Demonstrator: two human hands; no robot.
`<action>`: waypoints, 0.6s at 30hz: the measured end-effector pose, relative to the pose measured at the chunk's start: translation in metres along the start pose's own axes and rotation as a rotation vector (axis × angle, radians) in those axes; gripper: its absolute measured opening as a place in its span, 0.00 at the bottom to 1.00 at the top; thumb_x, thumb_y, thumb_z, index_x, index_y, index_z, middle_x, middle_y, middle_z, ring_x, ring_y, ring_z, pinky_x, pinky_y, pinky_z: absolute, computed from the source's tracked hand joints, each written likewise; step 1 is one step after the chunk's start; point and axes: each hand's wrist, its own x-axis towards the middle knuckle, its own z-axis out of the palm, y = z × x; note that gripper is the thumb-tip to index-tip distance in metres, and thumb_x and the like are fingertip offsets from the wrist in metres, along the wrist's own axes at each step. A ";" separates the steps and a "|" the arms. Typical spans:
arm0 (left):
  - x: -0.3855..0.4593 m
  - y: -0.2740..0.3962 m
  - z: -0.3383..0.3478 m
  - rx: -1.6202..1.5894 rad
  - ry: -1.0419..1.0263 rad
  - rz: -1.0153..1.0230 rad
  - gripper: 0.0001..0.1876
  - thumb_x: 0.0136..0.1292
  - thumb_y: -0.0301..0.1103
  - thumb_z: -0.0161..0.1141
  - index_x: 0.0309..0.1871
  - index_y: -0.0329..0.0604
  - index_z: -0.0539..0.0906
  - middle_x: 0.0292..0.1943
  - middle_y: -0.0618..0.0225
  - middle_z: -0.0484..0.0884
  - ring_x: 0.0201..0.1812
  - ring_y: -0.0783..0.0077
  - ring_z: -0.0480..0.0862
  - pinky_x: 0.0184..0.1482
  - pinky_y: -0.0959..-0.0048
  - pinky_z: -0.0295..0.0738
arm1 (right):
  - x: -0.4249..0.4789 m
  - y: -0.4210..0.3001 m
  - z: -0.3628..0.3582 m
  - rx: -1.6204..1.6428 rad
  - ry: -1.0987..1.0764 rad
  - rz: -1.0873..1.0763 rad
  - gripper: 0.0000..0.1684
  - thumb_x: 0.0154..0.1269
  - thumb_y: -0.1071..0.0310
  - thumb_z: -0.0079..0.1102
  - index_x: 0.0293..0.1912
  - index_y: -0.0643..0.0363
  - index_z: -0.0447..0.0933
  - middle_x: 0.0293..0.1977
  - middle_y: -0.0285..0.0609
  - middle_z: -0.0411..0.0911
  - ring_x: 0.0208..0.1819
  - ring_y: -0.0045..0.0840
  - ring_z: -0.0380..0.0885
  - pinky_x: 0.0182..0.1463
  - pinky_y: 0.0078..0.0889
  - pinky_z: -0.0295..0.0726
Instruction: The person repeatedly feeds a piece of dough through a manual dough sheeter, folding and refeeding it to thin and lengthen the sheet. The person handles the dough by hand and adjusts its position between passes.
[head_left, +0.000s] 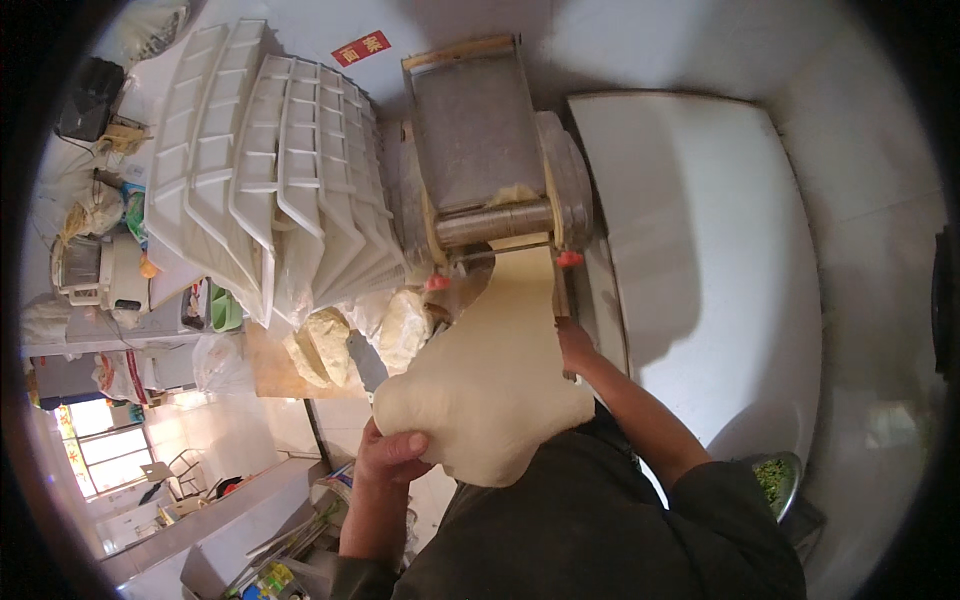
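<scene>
A wide, pale sheet of dough (495, 375) hangs from the rollers of a metal dough-sheeting machine (480, 135) toward my body. My left hand (394, 450) grips the sheet's lower left edge, thumb on top. Beside the sheet's right edge, below the machine's red knob (569, 259), is my right hand (576, 346); its fingers are partly hidden, and what they touch cannot be told. A small scrap of dough (514, 195) lies at the foot of the machine's sloping tray, just above the steel roller (495, 223).
Stacked white plastic trays (262, 150) lean left of the machine. Rough dough lumps (319, 349) lie on a wooden board (274, 367), near a dark flat blade (367, 360). A large white surface (720, 247) is at right, with a metal bowl of chopped greens (772, 480) near my right elbow.
</scene>
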 end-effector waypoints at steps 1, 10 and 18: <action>-0.001 0.004 0.001 -0.006 -0.013 0.016 0.36 0.57 0.24 0.69 0.70 0.31 0.70 0.65 0.49 0.78 0.65 0.49 0.79 0.67 0.48 0.74 | -0.003 -0.027 -0.031 0.077 -0.014 0.058 0.31 0.67 0.56 0.59 0.66 0.58 0.73 0.59 0.56 0.77 0.62 0.52 0.75 0.60 0.53 0.79; -0.017 0.033 -0.005 0.098 -0.101 0.195 0.36 0.53 0.22 0.70 0.67 0.25 0.71 0.60 0.41 0.80 0.60 0.43 0.83 0.62 0.45 0.77 | 0.014 -0.049 -0.040 0.477 0.191 0.127 0.31 0.69 0.55 0.55 0.68 0.54 0.73 0.67 0.50 0.72 0.67 0.46 0.70 0.69 0.54 0.70; -0.036 0.066 -0.002 0.305 -0.074 0.341 0.43 0.57 0.36 0.78 0.72 0.27 0.69 0.66 0.48 0.79 0.69 0.52 0.77 0.71 0.50 0.69 | 0.028 -0.075 -0.050 -0.207 0.376 -0.259 0.26 0.66 0.56 0.58 0.61 0.54 0.79 0.62 0.45 0.77 0.64 0.43 0.72 0.66 0.51 0.72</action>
